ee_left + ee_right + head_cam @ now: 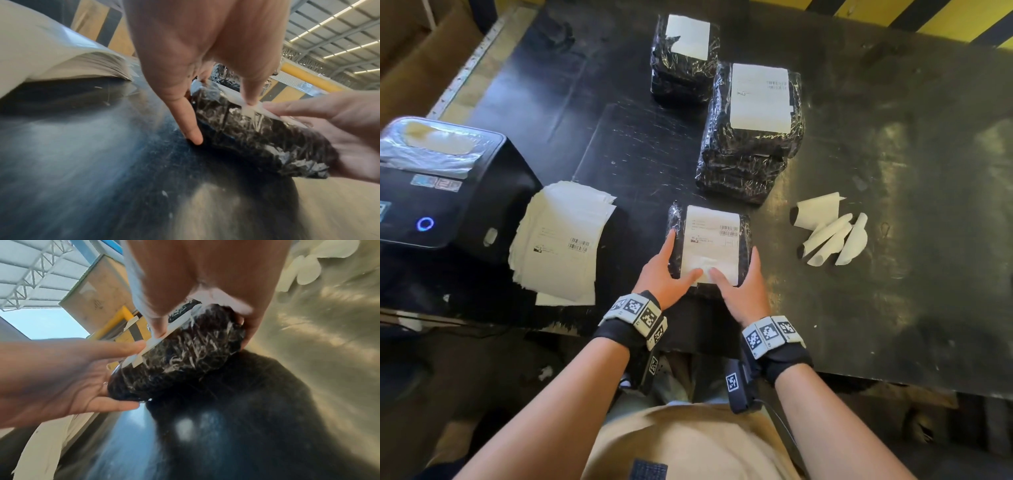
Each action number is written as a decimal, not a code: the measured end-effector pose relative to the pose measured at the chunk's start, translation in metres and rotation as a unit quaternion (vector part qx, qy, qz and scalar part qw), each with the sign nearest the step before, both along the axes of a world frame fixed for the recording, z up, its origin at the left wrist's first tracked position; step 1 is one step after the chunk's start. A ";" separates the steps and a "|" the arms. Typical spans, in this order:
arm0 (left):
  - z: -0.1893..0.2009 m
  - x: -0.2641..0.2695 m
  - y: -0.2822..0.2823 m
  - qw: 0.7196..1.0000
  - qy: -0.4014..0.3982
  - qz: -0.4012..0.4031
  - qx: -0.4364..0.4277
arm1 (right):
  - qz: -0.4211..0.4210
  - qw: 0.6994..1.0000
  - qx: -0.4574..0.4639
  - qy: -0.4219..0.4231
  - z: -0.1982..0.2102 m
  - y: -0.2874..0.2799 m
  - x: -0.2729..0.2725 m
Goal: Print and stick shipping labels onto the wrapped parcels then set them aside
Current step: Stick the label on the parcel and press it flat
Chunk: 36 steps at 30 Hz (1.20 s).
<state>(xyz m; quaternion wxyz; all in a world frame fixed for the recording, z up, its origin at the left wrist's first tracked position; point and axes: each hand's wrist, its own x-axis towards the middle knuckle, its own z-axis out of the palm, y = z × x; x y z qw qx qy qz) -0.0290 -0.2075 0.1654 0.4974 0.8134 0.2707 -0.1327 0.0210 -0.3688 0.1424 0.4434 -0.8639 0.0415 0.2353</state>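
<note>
Hands: left hand (661, 274) and right hand (743, 287) both on 1 wrapped parcel (709, 245), 1 on each side, thumbs nearly meeting on top.
Left hand: thumb (249, 91) presses the near edge of the shipping label (710, 240); fingers (185, 113) run straight along the parcel's left side, tips at the table. Clasps it between thumb and fingers.
Right hand: thumb on the label's near edge, fingers wrapped down the parcel's right side (246, 331). Same clasp.
Parcel: black, in crinkled clear film, near centre of the black table (893, 240), close to its near edge. Wrist views show its near end (267, 142) tipped up off the surface.
Label: white, barcode toward the far right corner, lies flat across the parcel top.
Labelled stack: 1 pile of wrapped parcels (751, 137) just beyond the held one, label on the top one; a 2nd smaller pile (685, 58) farther back, left of it, also labelled.
Printer: black label printer (445, 185) at far left, blue ring lit on its front.
Printed labels: loose pile of white sheets (561, 243) just right of the printer, left of the held parcel.
Backing scraps: curled white paper strips (828, 236) to the right of the parcel, well apart from it.
</note>
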 end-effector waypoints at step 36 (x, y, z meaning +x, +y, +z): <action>-0.009 -0.009 -0.009 0.999 -0.012 0.026 0.019 | 0.023 0.999 0.048 -0.007 -0.005 -0.016 -0.009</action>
